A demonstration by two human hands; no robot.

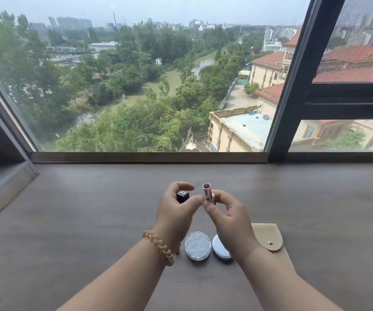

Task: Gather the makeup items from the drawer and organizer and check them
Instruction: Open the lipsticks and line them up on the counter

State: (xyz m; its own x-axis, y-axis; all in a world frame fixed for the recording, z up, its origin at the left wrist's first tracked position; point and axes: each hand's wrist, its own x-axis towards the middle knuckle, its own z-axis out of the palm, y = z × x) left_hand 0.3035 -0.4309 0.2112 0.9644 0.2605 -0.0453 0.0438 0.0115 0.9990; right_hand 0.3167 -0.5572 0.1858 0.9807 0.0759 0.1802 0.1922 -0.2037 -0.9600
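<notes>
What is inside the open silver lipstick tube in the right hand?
In the lipstick tube, held by the right hand, a dark pink stick shows at the open top, level with the rim. Its length below is hidden. The left hand holds the black cap.

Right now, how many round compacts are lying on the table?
2. A clear-lidded round compact lies between the wrists; a white round compact sits beside it, partly hidden under the right wrist. The arms may hide more.

Brown desk (68,221); big window (125,86) w/ daylight
</notes>
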